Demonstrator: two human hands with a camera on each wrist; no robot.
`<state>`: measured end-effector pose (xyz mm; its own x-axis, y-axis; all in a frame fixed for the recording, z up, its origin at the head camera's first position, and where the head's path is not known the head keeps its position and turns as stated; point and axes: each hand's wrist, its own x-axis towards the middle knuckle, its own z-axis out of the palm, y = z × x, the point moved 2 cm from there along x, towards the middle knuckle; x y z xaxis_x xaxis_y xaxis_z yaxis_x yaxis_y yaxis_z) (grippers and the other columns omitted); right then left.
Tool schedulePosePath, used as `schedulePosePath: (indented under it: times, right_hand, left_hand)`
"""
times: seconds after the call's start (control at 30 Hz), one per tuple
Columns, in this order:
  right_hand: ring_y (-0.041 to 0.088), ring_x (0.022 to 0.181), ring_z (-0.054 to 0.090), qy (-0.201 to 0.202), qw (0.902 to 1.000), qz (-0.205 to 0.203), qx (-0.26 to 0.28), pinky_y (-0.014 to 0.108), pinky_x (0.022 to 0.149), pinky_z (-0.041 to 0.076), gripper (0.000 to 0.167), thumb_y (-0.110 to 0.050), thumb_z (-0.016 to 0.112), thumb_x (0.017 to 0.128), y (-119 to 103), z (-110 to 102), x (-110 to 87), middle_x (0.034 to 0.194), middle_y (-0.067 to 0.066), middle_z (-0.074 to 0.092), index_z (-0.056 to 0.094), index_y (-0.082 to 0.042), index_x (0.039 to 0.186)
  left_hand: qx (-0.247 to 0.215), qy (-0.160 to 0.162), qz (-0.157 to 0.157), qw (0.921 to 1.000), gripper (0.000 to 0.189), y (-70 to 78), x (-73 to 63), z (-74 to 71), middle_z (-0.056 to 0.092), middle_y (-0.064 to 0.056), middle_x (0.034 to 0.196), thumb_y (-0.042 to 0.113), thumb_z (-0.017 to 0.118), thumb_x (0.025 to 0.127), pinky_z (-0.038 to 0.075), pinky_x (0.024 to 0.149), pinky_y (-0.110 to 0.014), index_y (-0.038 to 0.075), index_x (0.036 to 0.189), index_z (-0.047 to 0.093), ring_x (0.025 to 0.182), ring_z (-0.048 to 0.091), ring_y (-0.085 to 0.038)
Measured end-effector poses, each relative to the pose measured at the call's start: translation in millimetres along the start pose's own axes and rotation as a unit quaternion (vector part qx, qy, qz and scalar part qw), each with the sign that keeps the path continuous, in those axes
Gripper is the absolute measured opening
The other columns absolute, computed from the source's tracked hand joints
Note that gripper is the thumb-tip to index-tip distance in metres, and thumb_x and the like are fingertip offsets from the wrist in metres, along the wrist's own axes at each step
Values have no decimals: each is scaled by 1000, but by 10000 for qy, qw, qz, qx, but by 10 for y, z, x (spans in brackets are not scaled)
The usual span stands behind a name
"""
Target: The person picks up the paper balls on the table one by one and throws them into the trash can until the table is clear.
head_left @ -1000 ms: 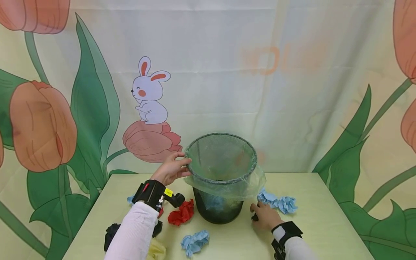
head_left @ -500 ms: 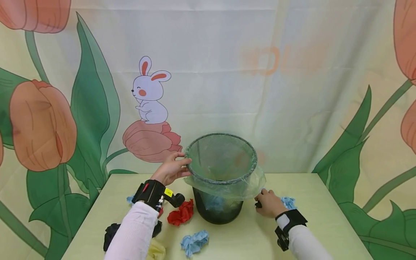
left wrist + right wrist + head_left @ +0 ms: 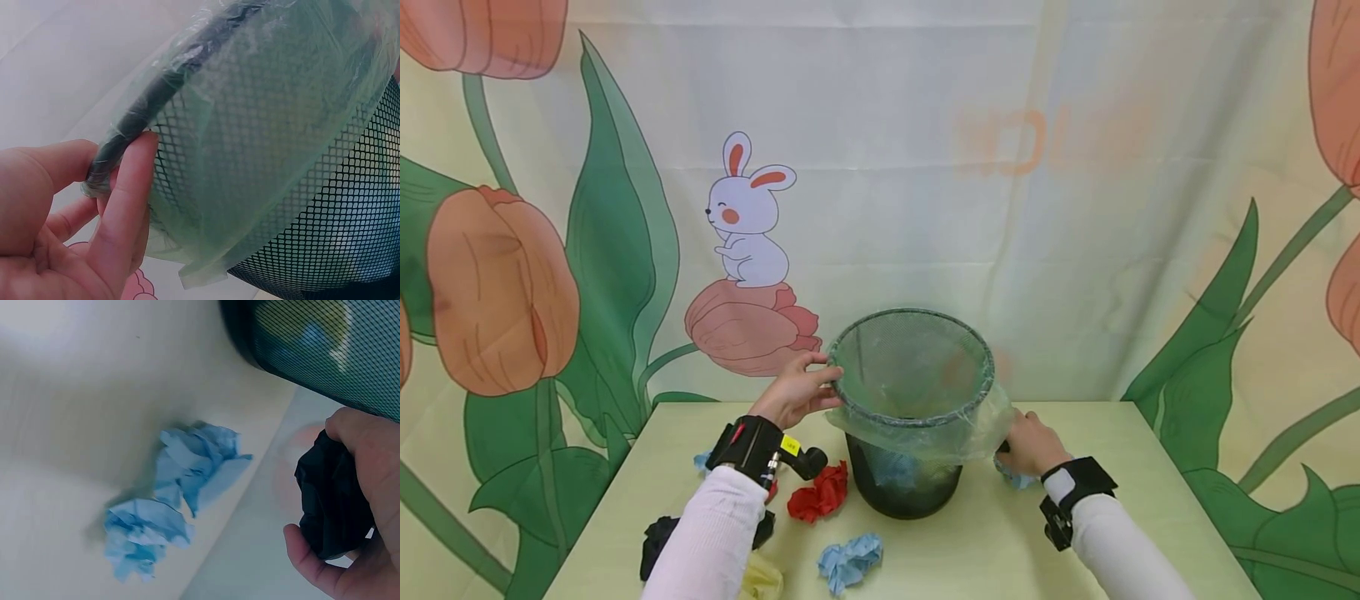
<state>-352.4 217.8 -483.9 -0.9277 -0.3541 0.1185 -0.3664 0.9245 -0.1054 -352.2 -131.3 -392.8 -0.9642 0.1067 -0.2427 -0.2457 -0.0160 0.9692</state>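
A black mesh wastebasket [image 3: 904, 492] stands upright on the table, lined with a thin green plastic bag [image 3: 262, 156] folded over its rim. My left hand [image 3: 793, 393] pinches the rim and bag at the left side, thumb and fingers on opposite sides in the left wrist view. A crumpled black paper ball [image 3: 331, 497] is gripped in my right hand [image 3: 1033, 443], just right of the basket and below its rim. Below that hand, two crumpled blue papers [image 3: 199, 465] lie on the table, mostly hidden in the head view. Some crumpled pieces show through the basket's mesh.
Crumpled red paper [image 3: 820, 493], another blue paper [image 3: 850, 562], a black piece [image 3: 657, 542] and a yellow piece [image 3: 762, 577] lie on the pale table [image 3: 970, 567] left and front. Behind the table hangs a printed curtain [image 3: 1075, 250].
My right hand has risen from the table with the black paper ball and moved slightly right and up beside the basket. The left hand stays on the rim.
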Motion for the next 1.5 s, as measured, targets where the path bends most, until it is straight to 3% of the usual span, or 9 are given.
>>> schedulePosePath:
  times: [0.13,0.37,0.73,0.83,1.0,1.13,1.5]
  right_hand:
    - [39,102,49,-123,9999,40,-86,51,69,51,50,-26,71,79,-1,-104,58,117,18,52,55,-2,120]
    - [37,97,50,-217,9994,156,-207,49,69,51,38,-24,68,81,5,-265,118,105,17,51,57,0,109]
    - [39,95,50,-25,9986,-249,-471,48,64,51,50,-17,71,78,15,-485,214,105,18,51,52,-7,123]
    - [39,92,51,92,9977,-387,-549,48,65,50,48,-12,73,76,29,-533,232,103,19,52,53,-7,119]
    - [34,84,47,87,9985,-367,-394,42,60,46,29,-6,68,77,50,-612,260,96,16,50,54,-9,102]
    - [30,78,44,136,9988,-346,-325,39,58,43,19,-6,64,79,58,-690,278,91,12,48,50,-11,91]
    - [28,77,39,372,9973,-474,-409,37,58,39,17,-18,62,86,11,-955,350,90,11,45,45,-13,86]
  left_hand:
    - [-9,12,27,10000,50,1,-5,0,42,-13,108,12,53,94,57,68,-26,6,137,28,74,53,-17]
    - [-21,8,23,10000,52,3,-18,4,41,-13,108,12,54,93,56,67,-25,5,138,28,74,52,-17]
    - [-22,54,-15,10000,51,3,-20,6,42,-12,107,12,54,93,57,67,-26,6,137,29,73,52,-16]
    - [-6,46,52,10000,51,3,-30,1,42,-12,108,13,55,93,57,69,-26,6,136,30,73,52,-17]
    - [-18,-34,194,9998,56,17,-66,3,41,-13,108,16,58,91,57,70,-27,2,136,28,73,51,-17]
    - [46,-1,110,9999,52,8,-47,5,41,-13,110,13,55,93,56,70,-26,5,137,29,74,50,-17]
    - [-32,-47,53,10000,52,23,-57,11,41,-11,107,11,53,93,56,65,-24,5,138,28,73,50,-16]
